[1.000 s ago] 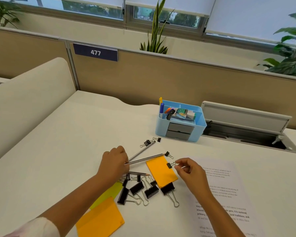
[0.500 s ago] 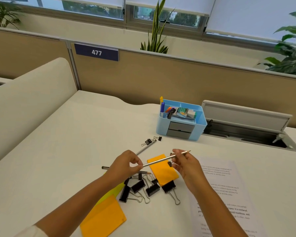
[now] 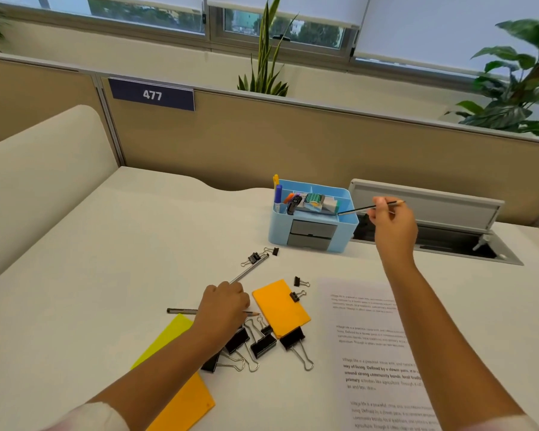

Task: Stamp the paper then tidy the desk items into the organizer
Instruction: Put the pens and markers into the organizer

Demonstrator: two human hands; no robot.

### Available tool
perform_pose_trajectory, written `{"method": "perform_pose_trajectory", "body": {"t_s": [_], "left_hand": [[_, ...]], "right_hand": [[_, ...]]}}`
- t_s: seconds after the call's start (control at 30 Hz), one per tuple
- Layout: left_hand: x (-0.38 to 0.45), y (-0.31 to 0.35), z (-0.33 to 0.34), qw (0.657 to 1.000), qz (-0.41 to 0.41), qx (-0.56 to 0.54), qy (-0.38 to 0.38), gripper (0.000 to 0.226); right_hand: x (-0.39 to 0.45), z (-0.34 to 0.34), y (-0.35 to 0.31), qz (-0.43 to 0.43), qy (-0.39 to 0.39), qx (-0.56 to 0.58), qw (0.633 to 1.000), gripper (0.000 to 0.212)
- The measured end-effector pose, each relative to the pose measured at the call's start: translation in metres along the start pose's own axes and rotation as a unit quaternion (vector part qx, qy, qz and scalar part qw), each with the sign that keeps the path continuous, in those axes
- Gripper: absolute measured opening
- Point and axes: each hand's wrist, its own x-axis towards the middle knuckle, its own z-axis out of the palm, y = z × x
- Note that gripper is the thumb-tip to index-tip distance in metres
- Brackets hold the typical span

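The right hand (image 3: 392,225) pinches a pencil (image 3: 363,207), its far tip over the right edge of the blue organizer (image 3: 311,225); the left hand (image 3: 223,306) rests curled on another pencil (image 3: 181,311) near the clips (image 3: 262,345). The printed paper (image 3: 374,353) lies near right; bare desk (image 3: 122,244) stretches left.

Worktop (image 3: 112,275) left of the organizer (image 3: 311,227) lies bare, open for approach. Organizer compartments hold markers and an eraser. Near centre crowded: binder clips (image 3: 263,345), orange pad (image 3: 280,307), two pencils. Printed paper (image 3: 377,346) covers near right. Raised cable-tray lid (image 3: 427,206) blocks far right, just beside the organizer.
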Motion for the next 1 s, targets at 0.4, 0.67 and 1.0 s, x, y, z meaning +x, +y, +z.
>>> {"method": "perform_pose_trajectory", "body": {"t_s": [0.4, 0.67, 1.0], "left_hand": [[0.002, 0.003, -0.009, 0.999, 0.0, -0.029, 0.018, 0.022], [0.004, 0.015, -0.035, 0.974, -0.009, -0.175, 0.146, 0.016], [0.003, 0.031, -0.058, 0.952, 0.066, -0.214, 0.207, 0.017]], "right_hand": [[-0.002, 0.014, 0.018, -0.08, -0.048, -0.159, 0.983, 0.038], [-0.123, 0.032, 0.024, -0.025, -0.334, -0.03, 0.942, 0.01], [-0.139, 0.032, 0.015, 0.015, -0.382, 0.02, 0.924, 0.015]]}}
